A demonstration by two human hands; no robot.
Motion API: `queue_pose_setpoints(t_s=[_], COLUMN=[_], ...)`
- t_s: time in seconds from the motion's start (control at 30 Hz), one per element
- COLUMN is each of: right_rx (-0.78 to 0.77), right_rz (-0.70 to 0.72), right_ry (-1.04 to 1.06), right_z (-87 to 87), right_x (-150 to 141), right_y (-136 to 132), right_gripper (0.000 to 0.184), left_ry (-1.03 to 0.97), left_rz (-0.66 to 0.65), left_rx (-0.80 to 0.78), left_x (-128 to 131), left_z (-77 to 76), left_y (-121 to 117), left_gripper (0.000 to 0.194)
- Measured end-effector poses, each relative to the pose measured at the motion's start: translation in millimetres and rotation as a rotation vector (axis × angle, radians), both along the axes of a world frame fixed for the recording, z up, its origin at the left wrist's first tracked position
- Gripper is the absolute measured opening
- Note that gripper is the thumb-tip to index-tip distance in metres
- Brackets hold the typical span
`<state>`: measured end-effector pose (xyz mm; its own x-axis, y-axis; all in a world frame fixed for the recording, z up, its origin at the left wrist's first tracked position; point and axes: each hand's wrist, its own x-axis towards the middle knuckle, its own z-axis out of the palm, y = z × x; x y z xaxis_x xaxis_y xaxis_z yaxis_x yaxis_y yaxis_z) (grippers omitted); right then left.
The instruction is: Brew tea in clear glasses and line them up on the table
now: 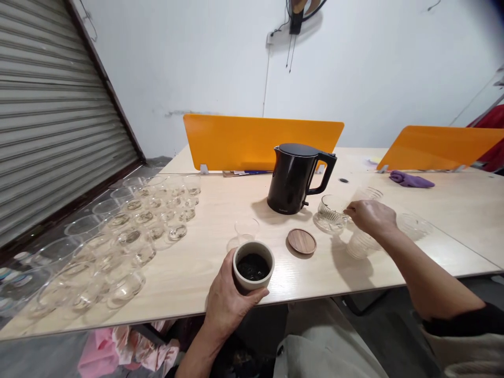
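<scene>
My left hand (225,302) is wrapped round a small beige jar (253,266) of dark tea leaves, held at the near table edge. My right hand (369,216) reaches out to the right of a ribbed glass cup (329,209) on its glass saucer, fingertips at the cup's handle side. A ribbed glass (359,244) stands just under that wrist. A round wooden lid (301,241) lies between the two hands. A small clear glass (246,230) stands behind the jar. A black electric kettle (294,178) stands further back.
Several rows of clear glass cups (129,231) cover the left side of the pale wooden table (197,273). Orange dividers (252,140) stand at the back. A purple cloth (411,180) and a glass dish (414,226) lie on the right. Pink fabric (118,354) hangs below the table.
</scene>
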<state>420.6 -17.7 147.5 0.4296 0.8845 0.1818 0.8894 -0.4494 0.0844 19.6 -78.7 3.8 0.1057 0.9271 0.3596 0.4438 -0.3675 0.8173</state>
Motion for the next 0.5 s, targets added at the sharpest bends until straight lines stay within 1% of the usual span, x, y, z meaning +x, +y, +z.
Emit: queue_pose_setpoints(t_s=[0.17, 0.3, 0.4, 0.5], right_rx=[0.081, 0.209, 0.355, 0.576], right_rz=[-0.012, -0.004, -0.013, -0.018], right_ry=[-0.004, -0.060, -0.052, 0.094], right_z=[6.6, 10.9, 12.7, 13.4], right_x=[-2, 0, 7, 15], right_y=[-4, -15, -27, -41], right_gripper=[0.044, 0.041, 0.038, 0.034], left_ry=[0.008, 0.007, 0.008, 0.010], left_rz=[-0.010, -0.013, -0.023, -0.028], left_rx=[-0.020, -0.021, -0.011, -0.015], left_x=[-1, -1, -2, -2], left_z=[-1.5, -1.4, -2.0, -2.3], left_y=[0, 1, 2, 2], left_gripper=[0.096, 0.096, 0.095, 0.096])
